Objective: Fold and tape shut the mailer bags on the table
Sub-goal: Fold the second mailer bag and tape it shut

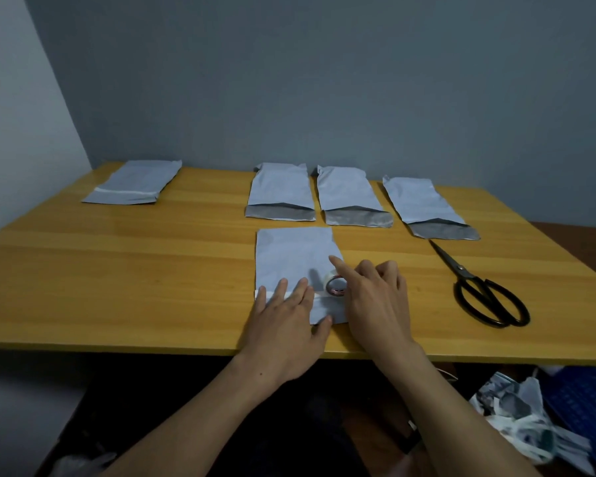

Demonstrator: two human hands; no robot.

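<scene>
Yellow counter (152, 270) is carrying a limp, probably slippery mailer bag (293, 256) at lower centre, best pinned at its fold, left hand (286, 321) pressing there with flat grip, right hand's (375, 297) grip holding the tape roll (336, 286).

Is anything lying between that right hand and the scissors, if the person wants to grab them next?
Nothing visible does. Only bare table lies between the right hand, which holds the tape roll on the nearest mailer bag, and the black scissors to its right. The unsealed bags lie farther back, off that path.
</scene>
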